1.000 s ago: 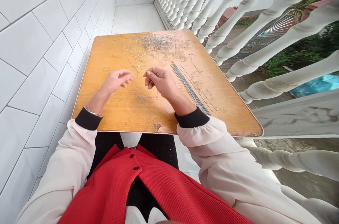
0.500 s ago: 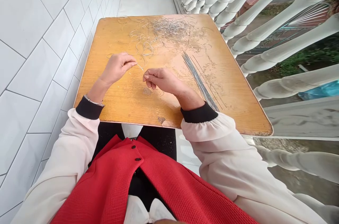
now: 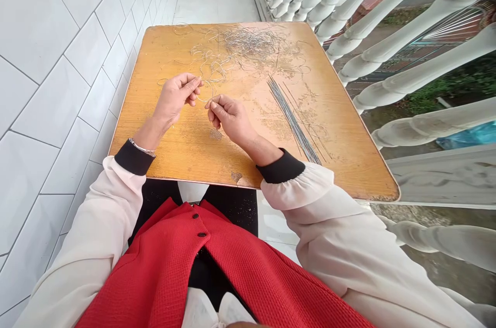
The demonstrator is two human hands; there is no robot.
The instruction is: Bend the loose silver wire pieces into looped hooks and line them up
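Right hand pinches thin wire — left hand pinched, contents unclear.

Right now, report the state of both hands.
Left hand: closed in a pinch; anything held cannot be made out.
Right hand: closed in a pinch; anything held cannot be made out.

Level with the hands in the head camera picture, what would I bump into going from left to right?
White tiled wall → left hand → right hand → bundle of thin grey rods → white railing.
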